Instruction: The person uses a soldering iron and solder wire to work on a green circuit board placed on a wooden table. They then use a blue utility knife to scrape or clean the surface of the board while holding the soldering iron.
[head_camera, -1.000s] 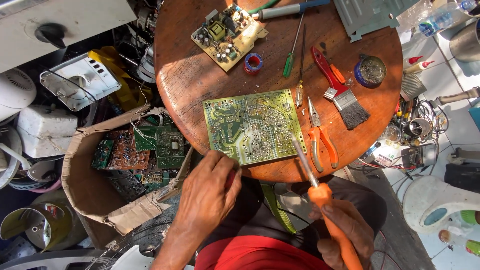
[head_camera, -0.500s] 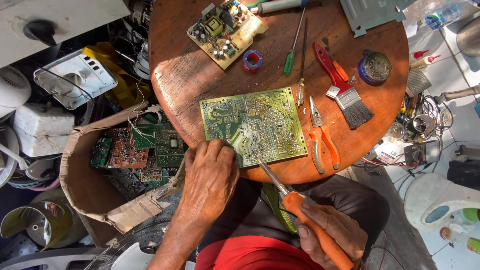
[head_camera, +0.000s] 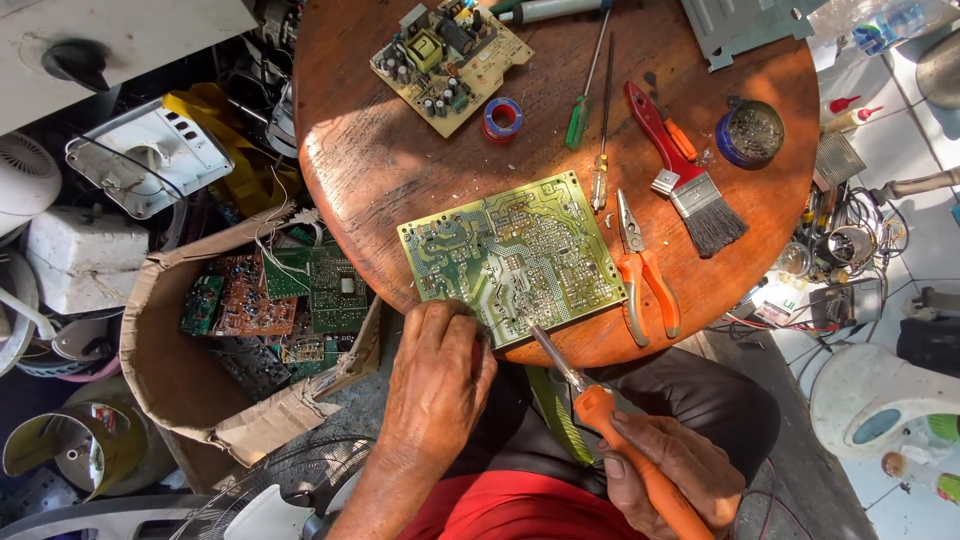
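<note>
A green circuit board (head_camera: 515, 255) lies solder side up near the front edge of a round wooden table (head_camera: 400, 160). My left hand (head_camera: 437, 378) rests at the board's near left corner, fingers curled on its edge. My right hand (head_camera: 668, 468) grips the orange handle of a soldering iron (head_camera: 600, 410). The iron's metal tip touches the board near its front edge.
Orange-handled pliers (head_camera: 645, 275), a red-handled brush (head_camera: 685, 170), two screwdrivers (head_camera: 590, 85), a roll of tape (head_camera: 502, 118), a round tin (head_camera: 750, 133) and a second circuit board (head_camera: 450, 60) lie on the table. A cardboard box (head_camera: 200, 340) of boards stands at left.
The soldering iron has swung left and its tip moved from the board's right edge to its front middle. My left hand shifted slightly on the board's corner.
</note>
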